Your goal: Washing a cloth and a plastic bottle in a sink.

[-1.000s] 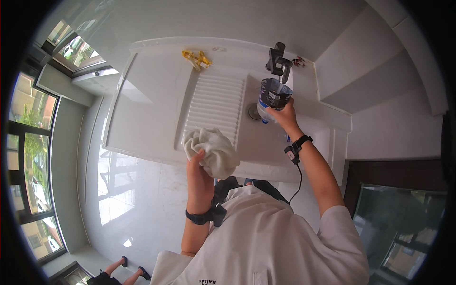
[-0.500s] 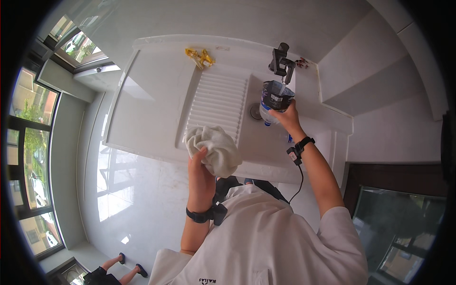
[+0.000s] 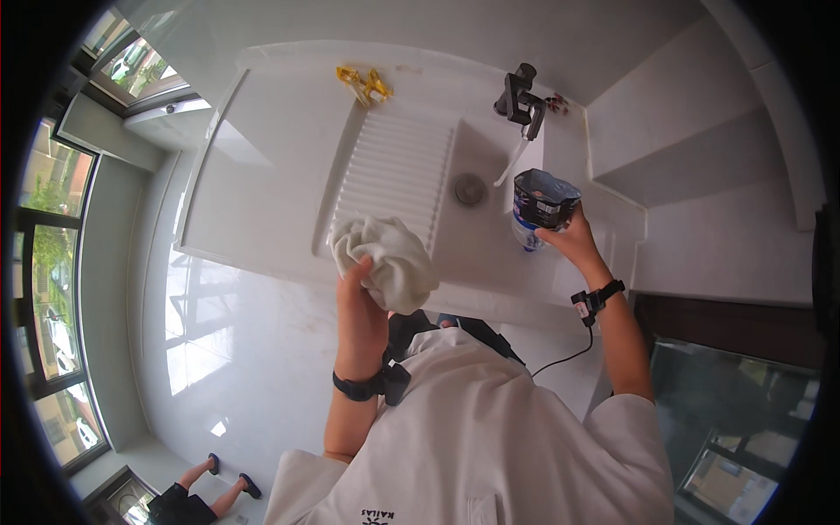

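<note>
My left hand (image 3: 360, 306) is closed on a bunched off-white cloth (image 3: 385, 262), held over the near edge of the white ribbed washboard (image 3: 394, 166). In my right hand (image 3: 573, 238) is a cut-open plastic container (image 3: 541, 206) with a dark label and blue parts low down; its wide mouth faces up. It hangs over the right side of the sink basin (image 3: 481, 254). Water runs from the black faucet (image 3: 522, 109) in a thin slanting stream that falls left of the container's mouth. What is inside the container I cannot make out.
A round drain (image 3: 470, 189) lies in the basin floor. Yellow-and-white crumpled things (image 3: 365, 85) sit on the back ledge, and small red bits (image 3: 556, 104) lie beside the faucet. Another person's legs (image 3: 214, 490) show at lower left. A cable (image 3: 569, 357) trails from my right wrist.
My right hand has moved the container rightward and slightly down, out from under the faucet's stream. The drain shows fully now. My left hand still holds the cloth in about the same place.
</note>
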The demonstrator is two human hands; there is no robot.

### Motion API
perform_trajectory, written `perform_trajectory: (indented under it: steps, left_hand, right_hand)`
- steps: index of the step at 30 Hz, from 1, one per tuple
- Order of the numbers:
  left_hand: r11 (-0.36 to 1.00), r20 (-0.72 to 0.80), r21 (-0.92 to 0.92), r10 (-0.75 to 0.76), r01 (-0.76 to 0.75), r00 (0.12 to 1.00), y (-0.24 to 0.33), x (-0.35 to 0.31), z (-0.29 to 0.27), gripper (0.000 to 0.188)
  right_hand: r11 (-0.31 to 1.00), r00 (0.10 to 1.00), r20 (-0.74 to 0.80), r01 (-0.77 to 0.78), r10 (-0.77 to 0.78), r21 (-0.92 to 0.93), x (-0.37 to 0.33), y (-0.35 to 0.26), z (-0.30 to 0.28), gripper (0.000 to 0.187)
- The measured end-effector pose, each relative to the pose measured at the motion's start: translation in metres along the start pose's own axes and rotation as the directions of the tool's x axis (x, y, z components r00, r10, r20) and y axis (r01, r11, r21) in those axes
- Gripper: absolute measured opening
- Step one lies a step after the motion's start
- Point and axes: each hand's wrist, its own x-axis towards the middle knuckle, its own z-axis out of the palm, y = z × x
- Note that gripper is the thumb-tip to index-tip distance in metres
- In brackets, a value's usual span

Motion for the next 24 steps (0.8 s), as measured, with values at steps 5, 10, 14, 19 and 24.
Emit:
perform_trajectory:
  steps: [5,10,14,19,24]
  left_hand:
    - [0.997,0.095,-0.019,-0.078,0.08,0.992,-0.001,0.007,-0.011,0.058]
    - [0.993,0.113,0.001,-0.121,0.122,0.986,-0.005,0.013,-0.001,0.057]
    - [0.994,0.087,0.006,-0.109,0.109,0.99,-0.01,0.014,0.007,0.056]
    - [0.987,0.164,0.03,-0.158,0.155,0.974,-0.014,0.022,0.002,0.057]
    - [0.988,0.158,0.032,-0.152,0.149,0.976,-0.014,0.025,0.009,0.058]
  right_hand:
    - [0.922,0.997,0.049,-0.041,0.064,-0.384,-0.053,-0.015,-0.059,0.082]
    - [0.773,0.992,-0.011,-0.104,0.125,-0.626,-0.093,-0.035,-0.104,0.08]
    - [0.68,0.985,-0.079,-0.162,0.151,-0.715,-0.117,-0.033,-0.133,0.079]
    - [0.643,0.976,-0.094,-0.2,0.196,-0.739,-0.144,-0.015,-0.156,0.079]
    - [0.541,0.957,-0.119,-0.251,0.266,-0.802,-0.158,-0.008,-0.158,0.08]
